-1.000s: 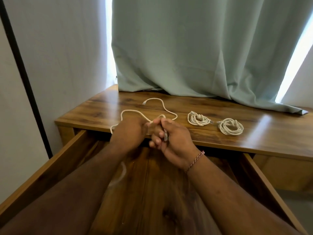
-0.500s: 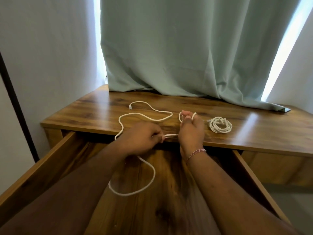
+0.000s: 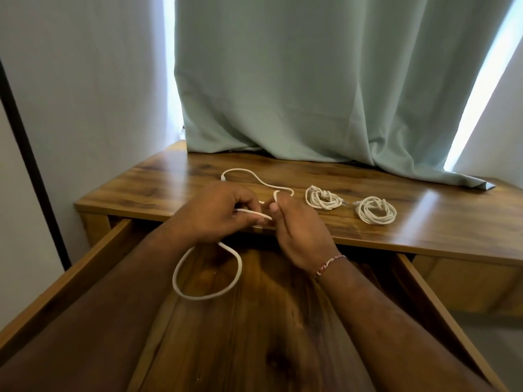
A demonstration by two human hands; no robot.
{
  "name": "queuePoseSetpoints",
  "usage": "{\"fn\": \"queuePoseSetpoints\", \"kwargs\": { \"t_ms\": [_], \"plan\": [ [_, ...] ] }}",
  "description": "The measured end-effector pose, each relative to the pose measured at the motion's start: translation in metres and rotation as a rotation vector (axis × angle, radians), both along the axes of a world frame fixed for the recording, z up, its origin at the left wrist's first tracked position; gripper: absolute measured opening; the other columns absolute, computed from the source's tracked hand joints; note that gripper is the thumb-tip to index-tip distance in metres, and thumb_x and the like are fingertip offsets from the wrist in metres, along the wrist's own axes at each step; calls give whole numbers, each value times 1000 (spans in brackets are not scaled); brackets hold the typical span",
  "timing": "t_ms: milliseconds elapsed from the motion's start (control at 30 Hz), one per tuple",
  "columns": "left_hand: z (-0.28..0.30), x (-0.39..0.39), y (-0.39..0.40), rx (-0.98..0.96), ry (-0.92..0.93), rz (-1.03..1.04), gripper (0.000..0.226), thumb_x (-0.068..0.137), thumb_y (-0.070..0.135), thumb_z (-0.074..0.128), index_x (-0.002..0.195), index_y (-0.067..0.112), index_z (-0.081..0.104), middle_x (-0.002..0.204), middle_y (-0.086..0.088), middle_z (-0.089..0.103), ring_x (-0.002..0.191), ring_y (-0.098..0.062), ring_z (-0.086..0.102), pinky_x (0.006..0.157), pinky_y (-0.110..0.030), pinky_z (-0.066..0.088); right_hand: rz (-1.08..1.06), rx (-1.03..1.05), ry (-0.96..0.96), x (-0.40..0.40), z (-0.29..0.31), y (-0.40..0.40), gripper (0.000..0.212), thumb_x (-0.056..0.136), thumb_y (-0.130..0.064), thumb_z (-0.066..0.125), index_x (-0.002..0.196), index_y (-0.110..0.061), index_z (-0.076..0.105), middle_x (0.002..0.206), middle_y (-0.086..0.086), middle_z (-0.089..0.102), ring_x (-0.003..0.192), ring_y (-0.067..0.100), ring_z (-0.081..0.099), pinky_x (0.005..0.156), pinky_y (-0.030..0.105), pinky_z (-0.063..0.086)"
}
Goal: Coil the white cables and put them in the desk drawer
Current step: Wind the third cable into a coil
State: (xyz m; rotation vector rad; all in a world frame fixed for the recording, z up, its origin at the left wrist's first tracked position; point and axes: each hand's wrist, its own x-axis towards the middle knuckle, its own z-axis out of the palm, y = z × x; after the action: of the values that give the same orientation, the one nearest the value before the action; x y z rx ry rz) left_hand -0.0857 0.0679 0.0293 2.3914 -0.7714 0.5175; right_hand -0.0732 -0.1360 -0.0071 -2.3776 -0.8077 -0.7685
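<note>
At mid-frame, the left hand (image 3: 215, 213) pinches the loose white cable (image 3: 208, 281) between thumb and fingers (image 3: 261, 221), while the right hand (image 3: 300, 233) nips the same strand, apparently to hold a span taut for winding. A smooth round loop hangs below over the open drawer (image 3: 254, 335), ready to receive it. The tail snakes across the glossy wood-grain table (image 3: 424, 222). Right of centre lie two coiled cables (image 3: 322, 198), not yet stowed.
</note>
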Motion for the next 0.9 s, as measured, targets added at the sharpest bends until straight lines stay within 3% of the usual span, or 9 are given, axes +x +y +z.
{"fn": "queuePoseSetpoints", "kwargs": {
  "t_ms": [167,267,333,400,533,667,767,833,900],
  "plan": [
    [0,0,12,-96,-256,136,31,78,51,82,81,20,80,69,8,70,63,-7,60,56,-21,43,140,25,52,-8,13,7,39,106,-43,32,95,-21,62,74,-9,60,69,14,58,65,42,48],
    [-2,-1,17,-87,-424,229,54,78,71,65,78,18,76,67,6,66,59,-11,55,53,-28,43,333,285,341,-12,17,9,38,107,-36,39,88,-19,66,66,-12,57,59,4,51,57,23,43],
    [-5,-1,13,-71,-513,226,51,84,67,60,78,17,70,69,9,61,60,-10,49,53,-24,41,498,525,646,-15,18,10,39,108,-33,40,82,-13,61,55,-8,45,46,4,37,45,17,32],
    [-5,-3,2,-132,-526,160,41,92,56,58,82,17,65,73,11,55,65,-5,43,57,-16,35,660,754,880,-16,21,8,42,106,-35,41,74,-12,55,50,-3,36,38,6,28,39,20,20],
    [-10,-1,-16,-280,-395,77,36,104,45,45,90,16,61,77,8,58,68,-12,53,60,-38,46,932,959,1106,-19,30,7,47,108,-38,34,68,-15,45,47,-2,33,34,10,27,41,29,14],
    [-32,7,-18,-199,-304,321,36,107,55,27,90,32,49,74,11,56,67,-14,55,60,-41,50,1020,1188,1104,-22,35,7,41,108,-37,32,73,-18,44,55,-2,40,41,11,38,43,24,28],
    [-44,7,-22,-90,-189,389,37,106,57,23,89,36,48,78,8,61,73,-20,61,65,-40,52,964,1395,991,-27,40,10,39,109,-34,32,79,-17,49,72,4,59,56,14,55,50,22,45],
    [-46,7,-27,-6,-177,378,40,106,54,27,96,29,57,84,6,67,78,-21,63,65,-38,50,907,1529,904,-28,41,13,39,111,-32,32,82,-14,52,99,14,73,80,21,72,63,26,58],
    [-46,8,-38,49,-172,314,34,107,49,35,105,28,61,92,5,69,83,-19,64,68,-37,50,860,1606,836,-25,41,12,40,111,-32,31,83,-14,53,125,19,71,114,27,71,89,34,60]
  ]
}}
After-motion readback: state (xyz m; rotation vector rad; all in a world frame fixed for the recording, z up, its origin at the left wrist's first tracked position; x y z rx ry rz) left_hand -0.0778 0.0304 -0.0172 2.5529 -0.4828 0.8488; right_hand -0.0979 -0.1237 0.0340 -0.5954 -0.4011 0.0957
